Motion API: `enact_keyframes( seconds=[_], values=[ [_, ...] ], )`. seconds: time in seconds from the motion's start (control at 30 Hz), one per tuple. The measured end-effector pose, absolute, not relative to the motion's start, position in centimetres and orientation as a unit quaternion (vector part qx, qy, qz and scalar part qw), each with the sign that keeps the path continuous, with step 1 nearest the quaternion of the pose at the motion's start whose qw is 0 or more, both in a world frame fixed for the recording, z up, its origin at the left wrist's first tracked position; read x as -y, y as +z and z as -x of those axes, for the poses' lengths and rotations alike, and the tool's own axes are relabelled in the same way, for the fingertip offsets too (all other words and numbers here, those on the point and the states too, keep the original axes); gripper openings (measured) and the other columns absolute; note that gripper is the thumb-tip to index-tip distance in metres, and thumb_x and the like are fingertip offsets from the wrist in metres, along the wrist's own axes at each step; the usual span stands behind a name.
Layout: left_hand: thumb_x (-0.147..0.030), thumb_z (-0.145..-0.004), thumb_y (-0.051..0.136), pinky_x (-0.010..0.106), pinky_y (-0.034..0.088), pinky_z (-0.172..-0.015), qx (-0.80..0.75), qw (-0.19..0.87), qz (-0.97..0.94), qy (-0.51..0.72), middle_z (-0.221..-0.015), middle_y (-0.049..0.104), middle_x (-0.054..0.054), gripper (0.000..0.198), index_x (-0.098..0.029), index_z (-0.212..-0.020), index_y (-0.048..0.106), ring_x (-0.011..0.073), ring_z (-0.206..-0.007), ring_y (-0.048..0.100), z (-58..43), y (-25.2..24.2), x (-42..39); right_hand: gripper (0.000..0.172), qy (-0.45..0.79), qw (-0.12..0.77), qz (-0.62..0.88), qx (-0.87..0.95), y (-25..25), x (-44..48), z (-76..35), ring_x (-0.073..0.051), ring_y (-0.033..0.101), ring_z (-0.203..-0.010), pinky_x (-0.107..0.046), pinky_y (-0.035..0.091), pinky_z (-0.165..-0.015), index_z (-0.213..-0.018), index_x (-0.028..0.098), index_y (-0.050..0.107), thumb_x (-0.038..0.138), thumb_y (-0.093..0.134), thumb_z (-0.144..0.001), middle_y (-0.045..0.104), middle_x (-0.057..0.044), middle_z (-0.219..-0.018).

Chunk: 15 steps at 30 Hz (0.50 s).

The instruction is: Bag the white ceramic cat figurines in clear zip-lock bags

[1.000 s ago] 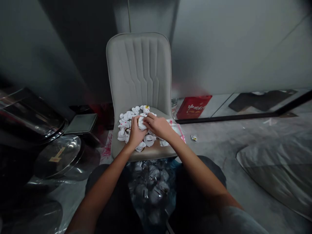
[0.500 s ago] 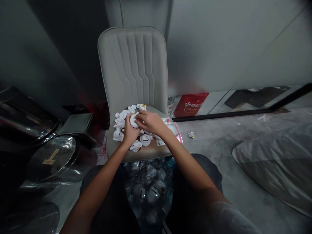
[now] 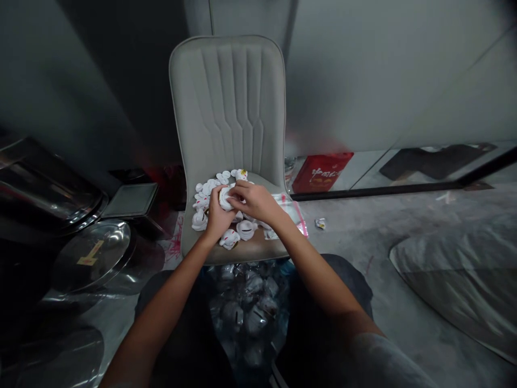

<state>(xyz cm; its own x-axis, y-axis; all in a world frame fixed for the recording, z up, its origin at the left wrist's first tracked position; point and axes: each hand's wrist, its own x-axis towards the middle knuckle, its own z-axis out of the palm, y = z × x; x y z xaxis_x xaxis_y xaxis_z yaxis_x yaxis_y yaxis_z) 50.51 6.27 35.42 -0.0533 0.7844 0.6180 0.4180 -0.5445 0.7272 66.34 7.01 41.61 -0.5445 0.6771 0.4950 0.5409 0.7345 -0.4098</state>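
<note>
Over the seat of a grey chair [image 3: 228, 97], my left hand [image 3: 218, 216] is wrapped round a white figurine [image 3: 225, 199]. The fingers of my right hand [image 3: 256, 202] are bent against the figurine's right side; whether they pinch anything small is hidden. Several white figurines, some with red marks and one with a dark slot [image 3: 246, 229], lie on the seat round my hands. White round discs [image 3: 209, 186] are spread behind and left of them. A clear plastic bag with a pink edge [image 3: 299, 218] lies at the seat's right side.
Between my knees is a clear bag of wrapped figurines [image 3: 252, 312]. On the left stand a round metal lid [image 3: 97, 250] with tape and a flat-topped box [image 3: 130, 200]. A red bag [image 3: 322, 172] leans behind on the right; grey fabric [image 3: 456, 269] lies at the far right.
The view has shifted slightly, so the chair appears further right. The figurine has turned a little in my left hand, and my right fingers have moved over its side.
</note>
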Motion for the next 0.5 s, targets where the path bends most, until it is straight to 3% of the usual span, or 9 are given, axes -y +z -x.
enact_keyframes(
  seconds=[0.3, 0.5],
  values=[
    [-0.012, -0.071, 0.071, 0.037, 0.048, -0.100, -0.444, 0.134, -0.671, 0.579, -0.117, 0.060, 0.005, 0.055, -0.022, -0.121, 0.052, 0.0220, -0.111, 0.061, -50.7, 35.8, -5.3, 0.014, 0.197, 0.459, 0.279, 0.820, 40.0, -6.8, -66.4, -0.013, 0.051, -0.073, -0.026, 0.041, -0.072, -0.096, 0.016, 0.067, 0.029, 0.063, -0.091, 0.052, 0.000, -0.083],
    [-0.013, -0.071, 0.071, 0.039, 0.049, -0.102, -0.444, 0.129, -0.647, 0.606, -0.119, 0.059, 0.007, 0.055, -0.022, -0.121, 0.051, 0.0229, -0.113, 0.060, -51.2, 35.9, -5.0, 0.015, 0.212, 0.488, 0.273, 0.802, 39.4, -6.7, -66.1, -0.013, 0.050, -0.073, -0.028, 0.045, -0.075, -0.096, 0.019, 0.069, 0.033, 0.064, -0.092, 0.055, -0.001, -0.085]
  ],
)
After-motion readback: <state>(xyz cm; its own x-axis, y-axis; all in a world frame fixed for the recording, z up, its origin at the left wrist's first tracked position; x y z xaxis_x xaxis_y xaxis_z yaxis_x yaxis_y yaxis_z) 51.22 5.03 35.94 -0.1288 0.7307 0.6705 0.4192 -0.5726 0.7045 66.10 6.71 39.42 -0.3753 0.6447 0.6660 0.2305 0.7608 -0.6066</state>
